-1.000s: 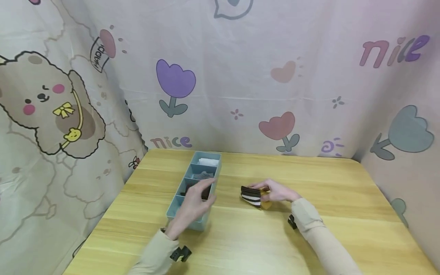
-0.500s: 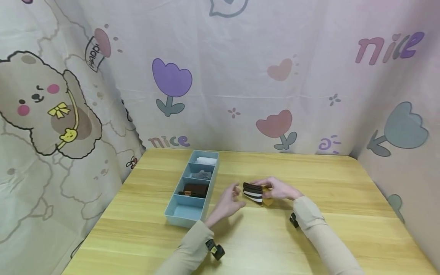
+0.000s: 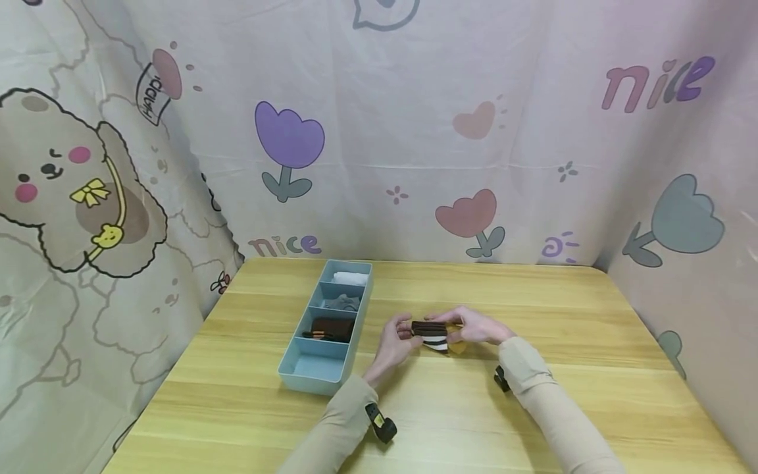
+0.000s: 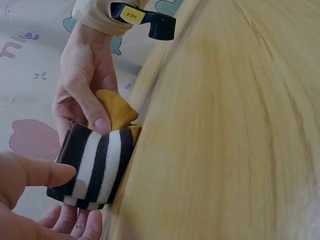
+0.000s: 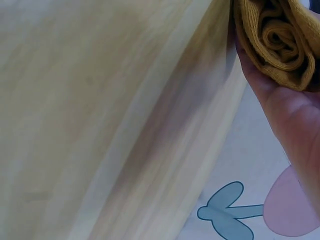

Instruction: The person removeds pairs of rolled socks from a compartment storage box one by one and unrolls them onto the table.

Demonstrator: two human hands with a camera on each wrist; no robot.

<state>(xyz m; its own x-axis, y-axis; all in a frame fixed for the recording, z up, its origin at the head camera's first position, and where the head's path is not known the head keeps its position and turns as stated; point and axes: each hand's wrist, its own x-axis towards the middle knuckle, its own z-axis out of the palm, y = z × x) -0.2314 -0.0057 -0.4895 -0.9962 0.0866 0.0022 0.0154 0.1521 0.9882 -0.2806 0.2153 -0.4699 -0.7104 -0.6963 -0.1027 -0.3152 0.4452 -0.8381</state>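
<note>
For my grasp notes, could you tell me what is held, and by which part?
The right hand grips the rolled striped sock at its mustard end; the left hand touches its other end.

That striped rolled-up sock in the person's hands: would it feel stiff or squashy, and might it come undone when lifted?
The striped sock bundle looks like soft knit, so it probably squashes under the right hand. Its mustard part is rolled in loose coils, so it may unroll if gripped lightly. It probably weighs little for its bulk and, being blocky, would hardly roll.
</note>
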